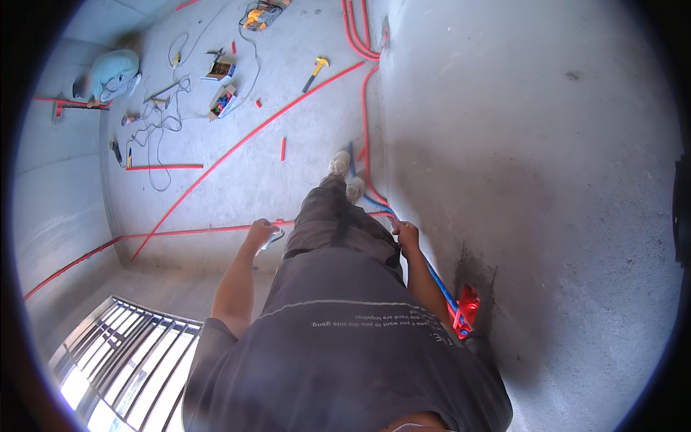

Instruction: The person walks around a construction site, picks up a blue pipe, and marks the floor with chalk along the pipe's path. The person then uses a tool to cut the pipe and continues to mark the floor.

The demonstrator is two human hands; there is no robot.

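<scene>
My right hand (407, 236) is closed around a bend of red and blue conduit beside the wall. The blue conduit (440, 282) runs from there along my forearm to a red junction box (466, 311) set in a rough cut-out in the wall. On the other side of my body, my left hand (260, 233) is closed on a small thing with a dark curved edge (274, 238); its kind is too small to make out. A red conduit (209, 230) passes along the floor just beyond that hand.
Another red conduit (252, 135) crosses the floor diagonally. Farther off lie a claw hammer (315, 74), an open box of fittings (223, 102), tangled cables (158, 122) and a yellow power tool (263, 14). A co-worker (114, 74) crouches by the left wall. A barred window (129, 360) is at lower left.
</scene>
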